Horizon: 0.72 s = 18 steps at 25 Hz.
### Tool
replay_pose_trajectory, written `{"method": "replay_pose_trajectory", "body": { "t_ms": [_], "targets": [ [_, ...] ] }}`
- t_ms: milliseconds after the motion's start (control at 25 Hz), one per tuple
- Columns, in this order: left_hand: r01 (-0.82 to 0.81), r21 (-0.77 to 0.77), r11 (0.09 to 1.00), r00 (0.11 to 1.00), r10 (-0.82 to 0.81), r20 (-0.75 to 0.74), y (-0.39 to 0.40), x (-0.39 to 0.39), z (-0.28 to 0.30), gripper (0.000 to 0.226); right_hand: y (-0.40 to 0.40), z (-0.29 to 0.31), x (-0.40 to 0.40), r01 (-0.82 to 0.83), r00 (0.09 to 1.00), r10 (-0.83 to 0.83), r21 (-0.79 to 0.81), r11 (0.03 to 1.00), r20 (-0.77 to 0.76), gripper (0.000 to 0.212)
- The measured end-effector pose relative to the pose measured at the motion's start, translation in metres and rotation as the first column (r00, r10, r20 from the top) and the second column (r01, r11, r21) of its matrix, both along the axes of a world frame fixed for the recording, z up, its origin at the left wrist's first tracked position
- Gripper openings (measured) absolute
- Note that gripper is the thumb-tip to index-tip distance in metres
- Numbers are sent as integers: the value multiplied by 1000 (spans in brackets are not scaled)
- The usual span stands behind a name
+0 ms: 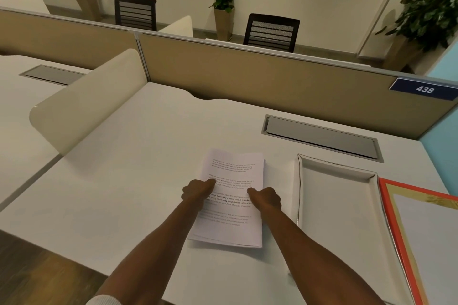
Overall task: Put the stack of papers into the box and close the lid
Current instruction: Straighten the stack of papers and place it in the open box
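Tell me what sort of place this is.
Most likely an open-plan office: a white desk fenced by a tan partition bearing a numbered plate, 438, with mesh-backed office chairs at the desks beyond.

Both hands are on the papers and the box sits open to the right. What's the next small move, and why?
Probably lift the stack of papers and carry it right, over the open box. The left hand and right hand already grip its two sides, the box looks empty, and the lid lies off beyond it.
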<state>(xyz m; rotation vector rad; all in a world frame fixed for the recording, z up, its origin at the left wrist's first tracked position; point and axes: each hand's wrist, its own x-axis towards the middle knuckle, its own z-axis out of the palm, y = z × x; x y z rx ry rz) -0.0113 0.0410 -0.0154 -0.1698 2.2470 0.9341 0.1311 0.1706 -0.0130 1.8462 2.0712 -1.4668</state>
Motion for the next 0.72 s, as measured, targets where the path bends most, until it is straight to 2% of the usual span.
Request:
{"method": "replay_pose_trajectory", "body": {
  "t_ms": [120,320,560,720],
  "targets": [
    [24,-106,994,996,-32,-81,7,8,4,78,-14,-2,-3,-9,999,6,68,998,54,54],
    [29,-34,999,997,-31,-65,8,7,3,82,-17,5,-4,33,999,-33,13,999,15,64],
    [81,-49,996,992,-85,-92,3,8,-2,81,-15,2,7,66,980,-74,-49,997,-184,49],
    [80,-66,995,988,-88,-124,2,11,-3,88,-19,-5,15,-70,957,70,9,997,-282,54]
  ]
}}
